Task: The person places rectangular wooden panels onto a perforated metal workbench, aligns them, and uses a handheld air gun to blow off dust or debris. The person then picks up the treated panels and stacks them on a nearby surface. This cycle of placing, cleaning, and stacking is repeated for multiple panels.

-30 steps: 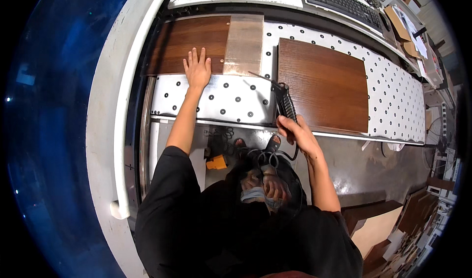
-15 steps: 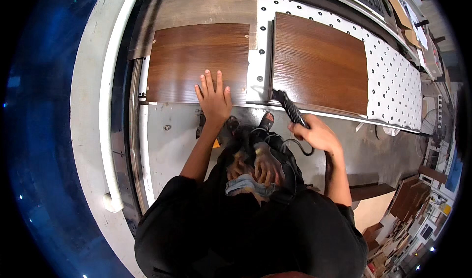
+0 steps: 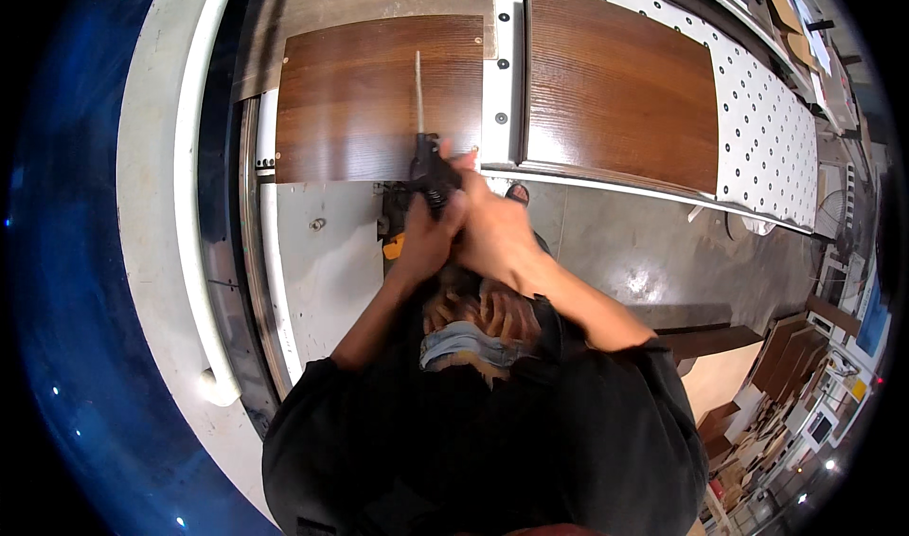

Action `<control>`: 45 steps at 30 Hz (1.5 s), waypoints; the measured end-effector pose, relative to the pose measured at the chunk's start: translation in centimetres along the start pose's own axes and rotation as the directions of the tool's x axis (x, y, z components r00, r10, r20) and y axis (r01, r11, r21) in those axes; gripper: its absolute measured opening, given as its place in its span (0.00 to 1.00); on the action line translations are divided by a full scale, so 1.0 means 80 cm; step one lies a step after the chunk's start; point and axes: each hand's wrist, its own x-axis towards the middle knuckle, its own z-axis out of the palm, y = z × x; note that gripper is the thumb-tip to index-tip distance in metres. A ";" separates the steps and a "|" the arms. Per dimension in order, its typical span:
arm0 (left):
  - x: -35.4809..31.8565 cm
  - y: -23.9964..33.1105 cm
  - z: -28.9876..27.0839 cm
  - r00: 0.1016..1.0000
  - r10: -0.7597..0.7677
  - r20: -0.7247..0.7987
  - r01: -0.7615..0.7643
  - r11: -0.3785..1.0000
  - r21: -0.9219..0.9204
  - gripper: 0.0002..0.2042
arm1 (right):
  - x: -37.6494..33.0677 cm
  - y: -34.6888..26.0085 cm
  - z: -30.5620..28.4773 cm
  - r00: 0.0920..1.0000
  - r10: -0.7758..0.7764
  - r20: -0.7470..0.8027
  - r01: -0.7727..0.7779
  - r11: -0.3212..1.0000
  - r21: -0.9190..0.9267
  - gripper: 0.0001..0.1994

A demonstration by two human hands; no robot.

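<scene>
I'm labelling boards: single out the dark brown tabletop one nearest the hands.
The left board, partly behind the black tool, with pale corner dots; the right board is farther, showing none.

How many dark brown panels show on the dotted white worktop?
2: the left panel, with the black tool seen partly in front of it, and the right panel. More may be hidden beneath the right one.

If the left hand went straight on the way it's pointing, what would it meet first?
Past the black tool right at it, the left hand would probably meet the left board, at its near edge. Blur leaves the hand's height unclear, so it might pass above instead.
</scene>
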 end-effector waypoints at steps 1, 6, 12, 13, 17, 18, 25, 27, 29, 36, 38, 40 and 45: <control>-0.002 0.000 -0.004 0.998 0.007 -0.056 -0.005 1.000 0.024 0.32 | 0.010 -0.009 0.002 0.992 -0.029 0.123 0.015 0.993 0.115 0.45; -0.027 -0.014 -0.100 0.945 -0.131 -0.298 0.088 0.984 -0.153 0.27 | 0.032 0.013 0.026 0.963 -0.260 -0.066 0.267 0.952 0.147 0.38; -0.060 0.056 -0.148 0.865 -0.499 0.062 0.490 0.864 0.119 0.24 | 0.080 0.067 0.068 0.841 -0.212 -0.498 0.187 0.977 -0.101 0.32; -0.053 0.063 -0.146 0.877 -0.480 0.037 0.471 0.871 0.138 0.27 | 0.089 0.071 0.072 0.821 -0.195 -0.536 0.149 0.981 -0.128 0.32; 0.012 0.065 -0.125 0.932 -0.360 -0.046 0.360 0.904 0.229 0.27 | 0.104 0.082 0.076 0.812 -0.204 -0.546 0.111 0.974 -0.199 0.33; 0.041 0.062 -0.110 0.919 -0.384 -0.090 0.394 0.896 0.202 0.21 | 0.106 0.085 0.078 0.805 -0.209 -0.556 0.108 0.972 -0.210 0.33; 0.166 0.035 -0.077 0.933 -0.356 0.061 0.331 0.910 0.249 0.20 | 0.110 0.080 0.078 0.812 -0.237 -0.534 0.110 0.959 -0.259 0.33; 0.144 0.047 -0.096 0.911 -0.381 0.158 0.333 0.906 0.263 0.21 | 0.109 0.084 0.080 0.818 -0.224 -0.530 0.082 0.957 -0.279 0.33; 0.104 0.078 -0.126 0.832 -0.501 0.237 0.413 0.846 0.338 0.22 | 0.110 0.089 0.083 0.806 -0.232 -0.545 0.086 0.956 -0.280 0.30; -0.096 0.105 -0.248 0.822 -0.560 -0.104 0.568 0.794 0.217 0.22 | 0.111 0.092 0.084 0.806 -0.257 -0.534 0.127 0.955 -0.269 0.29; -0.118 0.106 -0.258 0.802 -0.462 -0.378 0.567 0.789 0.239 0.23 | 0.111 0.093 0.084 0.807 -0.264 -0.528 0.129 0.952 -0.277 0.29; -0.118 0.106 -0.251 0.734 -0.383 -0.561 0.587 0.772 0.243 0.24 | 0.112 0.092 0.084 0.804 -0.275 -0.528 0.131 0.947 -0.294 0.29; -0.076 0.099 -0.237 0.700 -0.259 -0.666 0.596 0.725 0.345 0.21 | 0.111 0.096 0.082 0.798 -0.290 -0.528 0.141 0.942 -0.304 0.29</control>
